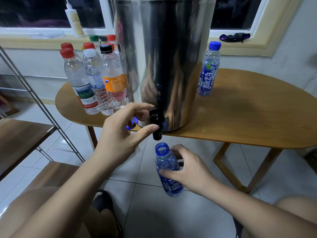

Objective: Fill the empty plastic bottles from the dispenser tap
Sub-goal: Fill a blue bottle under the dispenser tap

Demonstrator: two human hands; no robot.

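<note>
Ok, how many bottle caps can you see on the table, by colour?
Red caps: 5, one partly hidden
White cap: 1
Black cap: 1
Green cap: 1
Blue cap: 1
Total: 9
The blue bottle in the right hand has no cap.

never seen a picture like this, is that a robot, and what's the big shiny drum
No robot: a person wears the one camera on the head, looking down. The stainless steel dispenser drum stands on an oval wooden table. Their left hand pinches the drum's black plastic tap; their right hand holds an uncapped blue plastic bottle under the spout. A cluster of capped clear plastic bottles stands left of the drum, one capped blue bottle to its right.
</note>
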